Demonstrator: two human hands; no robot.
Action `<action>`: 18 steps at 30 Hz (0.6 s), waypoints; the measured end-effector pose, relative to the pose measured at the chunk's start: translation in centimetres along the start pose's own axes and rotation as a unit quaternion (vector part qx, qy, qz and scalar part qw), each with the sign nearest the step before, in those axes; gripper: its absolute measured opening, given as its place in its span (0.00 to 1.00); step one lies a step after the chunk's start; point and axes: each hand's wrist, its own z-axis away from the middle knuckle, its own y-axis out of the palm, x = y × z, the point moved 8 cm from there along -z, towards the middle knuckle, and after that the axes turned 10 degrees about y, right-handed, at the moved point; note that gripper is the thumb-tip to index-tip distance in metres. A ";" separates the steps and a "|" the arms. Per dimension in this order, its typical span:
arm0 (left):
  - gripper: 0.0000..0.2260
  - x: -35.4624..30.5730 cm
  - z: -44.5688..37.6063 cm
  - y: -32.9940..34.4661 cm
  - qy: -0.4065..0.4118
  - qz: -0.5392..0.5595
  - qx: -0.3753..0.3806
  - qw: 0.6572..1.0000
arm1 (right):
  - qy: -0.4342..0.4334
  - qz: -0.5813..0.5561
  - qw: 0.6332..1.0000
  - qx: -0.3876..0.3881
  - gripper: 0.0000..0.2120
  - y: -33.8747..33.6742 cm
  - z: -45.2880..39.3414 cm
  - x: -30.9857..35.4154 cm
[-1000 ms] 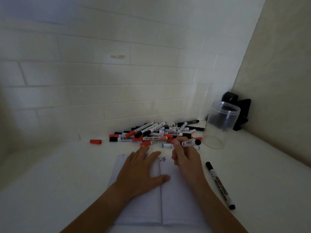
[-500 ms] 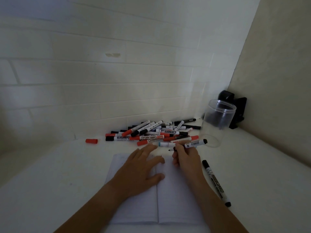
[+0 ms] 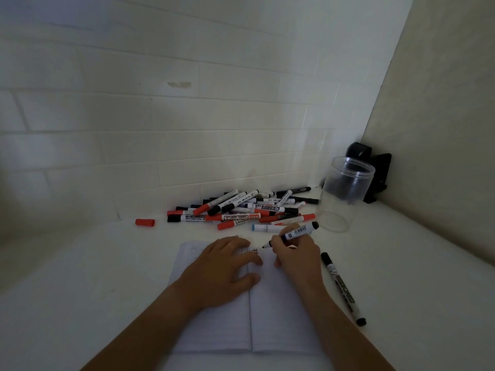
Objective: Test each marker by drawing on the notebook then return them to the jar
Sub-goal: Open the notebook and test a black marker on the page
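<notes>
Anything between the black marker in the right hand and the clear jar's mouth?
Nothing visible: the uncapped black marker in the right hand has open space up to the clear plastic jar, upright, mouth open.

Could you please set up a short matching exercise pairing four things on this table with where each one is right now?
Things:
1. loose red cap
2. clear jar
3. black-tipped marker
4. left hand

Places:
A. gripped in the right hand
B. flat on the open notebook
C. alone, left of the marker pile
D. upright at the back right, near the corner

Pairs: 1-C, 2-D, 3-A, 4-B
</notes>
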 end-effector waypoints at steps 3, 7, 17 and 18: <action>0.19 0.0 0.0 0.0 0.002 0.003 -0.001 1.000 | 0.002 0.008 1.000 0.006 0.06 0.1 0.0 -0.2; 0.18 0.1 0.1 0.2 -0.002 -0.001 0.002 1.000 | -0.005 0.027 1.000 0.006 0.06 0.2 -0.2 -0.3; 0.18 0.1 0.0 0.2 -0.002 0.001 -0.001 1.000 | 0.006 0.023 1.000 -0.018 0.09 -0.1 -0.6 -1.0; 0.18 0.1 0.0 0.2 -0.002 0.002 -0.001 1.000 | 0.003 0.022 1.000 -0.009 0.08 0.1 -0.6 -0.9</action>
